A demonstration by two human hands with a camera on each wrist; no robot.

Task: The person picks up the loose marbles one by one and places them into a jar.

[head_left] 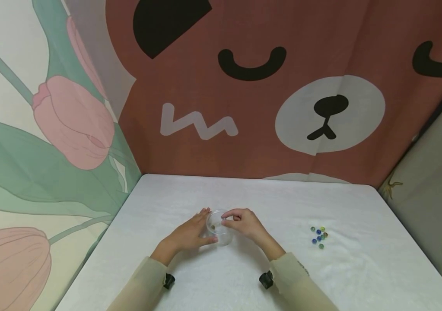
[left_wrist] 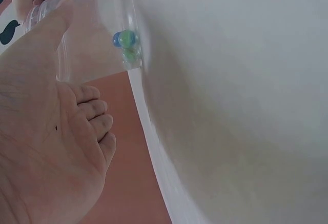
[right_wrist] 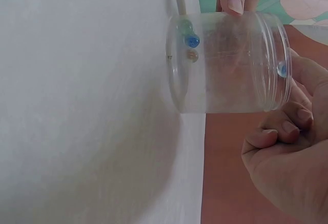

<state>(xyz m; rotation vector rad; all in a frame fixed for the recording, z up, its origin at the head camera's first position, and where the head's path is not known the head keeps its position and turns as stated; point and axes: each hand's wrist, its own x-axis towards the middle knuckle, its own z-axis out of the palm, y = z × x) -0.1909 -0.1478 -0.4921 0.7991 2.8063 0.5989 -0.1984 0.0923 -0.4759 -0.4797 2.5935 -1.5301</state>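
Note:
A clear plastic jar (head_left: 224,239) stands upright on the white table. My left hand (head_left: 187,233) holds it from the left, thumb on the near side and fingers along the far side. Several glass marbles lie on its bottom, among them a blue marble (right_wrist: 192,41) and a green marble (left_wrist: 127,38). Over the jar's mouth, my right hand (head_left: 247,223) pinches a clear marble with blue in it (right_wrist: 282,69) between thumb and forefinger, level with the rim. The other fingers of that hand are curled in.
To the right on the white table (head_left: 360,268) lies a loose group of several marbles (head_left: 319,233), blue, green, yellow and brownish. A brown curtain (head_left: 252,155) with a bear print hangs behind the table. A flowered curtain (head_left: 73,125) hangs at the left.

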